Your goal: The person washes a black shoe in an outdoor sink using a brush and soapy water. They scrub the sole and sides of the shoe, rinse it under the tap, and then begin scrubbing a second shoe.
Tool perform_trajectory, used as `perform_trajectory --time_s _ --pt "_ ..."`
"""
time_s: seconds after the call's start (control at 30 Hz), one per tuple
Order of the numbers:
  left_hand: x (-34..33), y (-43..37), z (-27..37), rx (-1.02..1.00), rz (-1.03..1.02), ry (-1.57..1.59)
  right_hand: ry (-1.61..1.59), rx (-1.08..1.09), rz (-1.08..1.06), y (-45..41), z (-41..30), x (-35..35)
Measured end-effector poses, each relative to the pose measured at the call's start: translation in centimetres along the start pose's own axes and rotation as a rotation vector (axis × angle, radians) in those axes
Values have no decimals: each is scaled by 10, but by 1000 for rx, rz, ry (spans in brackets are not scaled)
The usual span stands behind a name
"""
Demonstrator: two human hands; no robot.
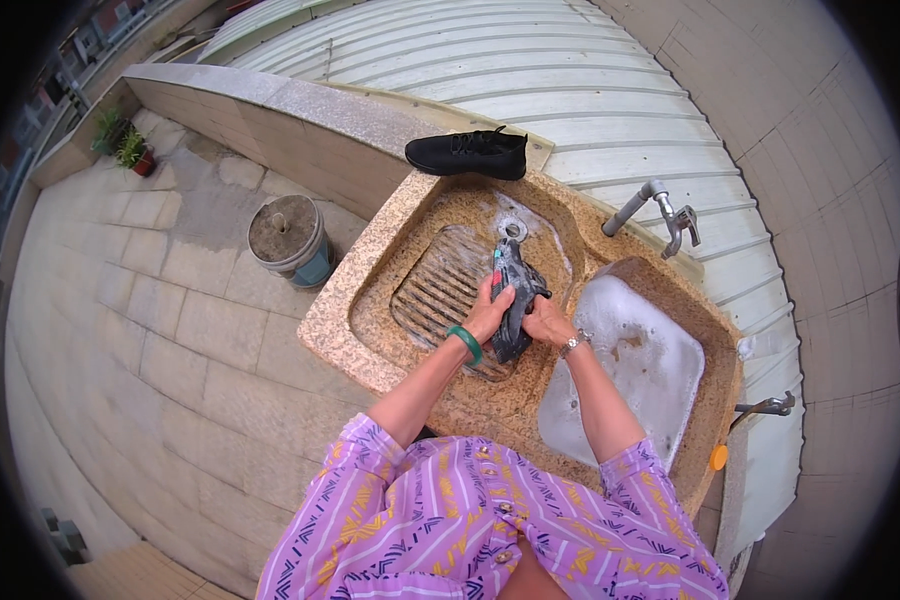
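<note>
A wet black shoe (516, 300) with suds on it is held over the ribbed washboard basin (375, 262) of a speckled stone sink. My left hand (487, 311) grips its left side, by the sole with red and teal patches. On the other side my right hand (547, 321) has hold of the shoe near its opening; the fingertips are partly hidden. Its toe-to-heel line runs roughly away from me, close to the drain hole (511, 229). Another black lace-up shoe (469, 154) rests on the sink's far rim.
Foamy water fills the right basin (637, 352). A metal tap (677, 221) on a grey pipe rises behind it, with a second tap (772, 406) at the right. A bucket (291, 240) stands on the tiles left of the sink. Beyond the low wall (270, 135) lies corrugated roofing (615, 112).
</note>
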State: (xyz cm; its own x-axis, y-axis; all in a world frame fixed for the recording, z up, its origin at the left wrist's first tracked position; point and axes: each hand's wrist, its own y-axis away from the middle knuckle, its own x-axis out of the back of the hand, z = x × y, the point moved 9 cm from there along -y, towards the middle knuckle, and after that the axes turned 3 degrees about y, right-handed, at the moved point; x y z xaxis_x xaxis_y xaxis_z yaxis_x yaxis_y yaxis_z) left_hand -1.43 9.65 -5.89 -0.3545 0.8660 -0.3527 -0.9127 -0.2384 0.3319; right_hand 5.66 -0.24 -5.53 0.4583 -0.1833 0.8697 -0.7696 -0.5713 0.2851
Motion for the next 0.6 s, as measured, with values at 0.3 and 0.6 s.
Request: perform_trajectory --time_s 0.3,0.6 --pt "34 -1 0 5 -108 195 -589 -61 -358 50 -52 12" --pt "-28 2 -3 -48 -128 27 -14 90 149 -10 12 -8"
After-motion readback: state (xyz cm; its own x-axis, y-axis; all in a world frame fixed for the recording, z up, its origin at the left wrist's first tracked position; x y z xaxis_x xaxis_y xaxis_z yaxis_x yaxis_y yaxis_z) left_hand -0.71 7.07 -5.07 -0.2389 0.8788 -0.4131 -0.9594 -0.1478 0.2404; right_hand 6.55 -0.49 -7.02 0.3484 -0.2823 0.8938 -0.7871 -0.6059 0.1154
